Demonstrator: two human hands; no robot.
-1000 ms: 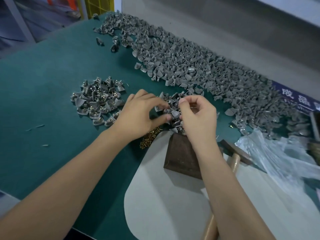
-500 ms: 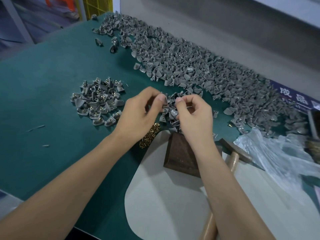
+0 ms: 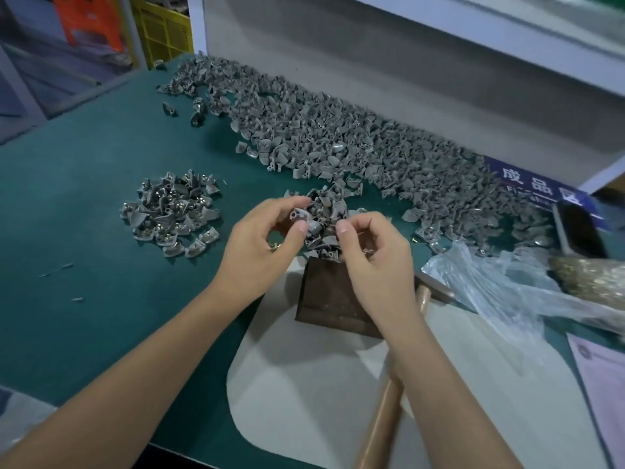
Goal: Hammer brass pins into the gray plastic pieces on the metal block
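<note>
The left hand [image 3: 267, 236] pinched a light, stiff gray plastic piece [image 3: 302, 221] by its edges; the right hand [image 3: 373, 253] seemingly pinched something unclear.

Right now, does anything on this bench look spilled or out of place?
Mostly a tidy mess. One brass pin lies alone on the green mat, right of the hands and away from the rest. The hammer lies unused under the right forearm.
</note>
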